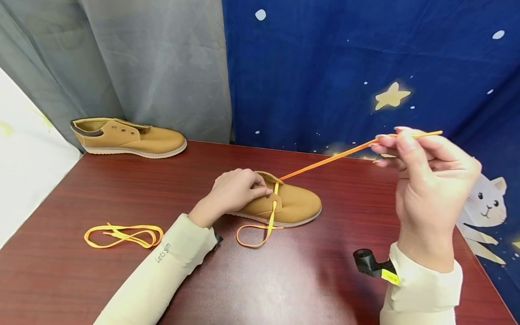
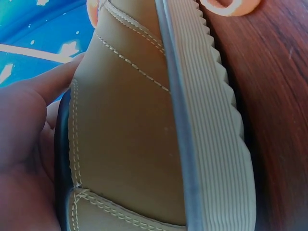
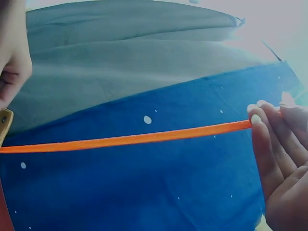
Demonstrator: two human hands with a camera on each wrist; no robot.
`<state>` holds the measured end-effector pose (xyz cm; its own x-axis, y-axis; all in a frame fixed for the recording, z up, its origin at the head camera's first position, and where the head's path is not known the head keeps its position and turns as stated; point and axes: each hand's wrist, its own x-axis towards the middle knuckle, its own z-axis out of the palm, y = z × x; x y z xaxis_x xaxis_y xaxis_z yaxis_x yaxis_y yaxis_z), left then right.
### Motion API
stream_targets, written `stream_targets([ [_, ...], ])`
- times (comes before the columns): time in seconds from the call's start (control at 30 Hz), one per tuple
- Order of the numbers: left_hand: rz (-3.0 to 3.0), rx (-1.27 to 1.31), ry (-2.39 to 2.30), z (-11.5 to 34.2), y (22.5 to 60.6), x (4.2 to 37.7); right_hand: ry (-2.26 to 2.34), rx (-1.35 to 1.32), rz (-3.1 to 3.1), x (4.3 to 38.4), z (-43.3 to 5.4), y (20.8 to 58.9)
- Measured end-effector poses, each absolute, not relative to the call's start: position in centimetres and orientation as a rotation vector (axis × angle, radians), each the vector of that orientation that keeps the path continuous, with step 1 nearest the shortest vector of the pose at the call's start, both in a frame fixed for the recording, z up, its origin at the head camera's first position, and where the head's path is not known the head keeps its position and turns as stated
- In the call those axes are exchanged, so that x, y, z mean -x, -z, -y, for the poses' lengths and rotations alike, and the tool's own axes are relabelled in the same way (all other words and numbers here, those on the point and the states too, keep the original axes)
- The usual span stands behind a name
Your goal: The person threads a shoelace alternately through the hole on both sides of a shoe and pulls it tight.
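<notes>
A tan shoe [image 1: 300, 201] with a pale ridged sole rests on the table, toe to the right. My left hand [image 1: 237, 189] grips it at the collar, thumb by the near eyelets; in the left wrist view the hand [image 2: 24, 130] lies along the dark-edged opening of the shoe [image 2: 125, 120]. Raised at the right, my right hand [image 1: 432, 176] pinches an orange-yellow shoelace [image 1: 333, 157] near its end. The lace runs taut down to the far eyelet flap, crosses the tongue, and its other end hangs from a near eyelet in a loop on the table.
A second tan shoe [image 1: 138, 141], unlaced, stands at the back left. Another orange-yellow lace [image 1: 122, 235] lies looped on the left of the reddish-brown table [image 1: 252, 284]. Grey [image 1: 170, 67] and blue starry curtains [image 1: 308, 67] hang behind the table.
</notes>
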<state>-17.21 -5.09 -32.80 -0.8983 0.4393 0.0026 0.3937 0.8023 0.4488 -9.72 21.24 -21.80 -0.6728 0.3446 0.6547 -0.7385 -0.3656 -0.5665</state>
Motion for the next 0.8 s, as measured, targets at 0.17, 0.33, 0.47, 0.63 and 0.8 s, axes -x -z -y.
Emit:
stream_targets([
  [0.17, -2.88, -0.689, -0.734, 5.2, 32.8, 17.3, -2.108, -0.816, 1.387, 9.3, -21.1, 22.3],
  [0.33, -2.87, -0.65, -0.829, 5.2, 32.7, 17.4, -2.155, -0.996, 1.517, 9.1, -21.0, 23.3],
  [0.47, -2.862, -0.606, -0.856, 5.2, 32.5, 17.4, -2.073, -0.847, 1.731, 8.6, -20.1, 23.9],
  [0.63, -2.846, -0.582, -0.85, 5.2, 32.4, 17.4, -1.98, -0.613, 2.041, 8.4, -19.1, 25.1],
  [0.8, -2.821, -0.575, -0.849, 5.1, 32.4, 17.4, -1.96, -0.553, 2.208, 9.2, -18.1, 26.9],
])
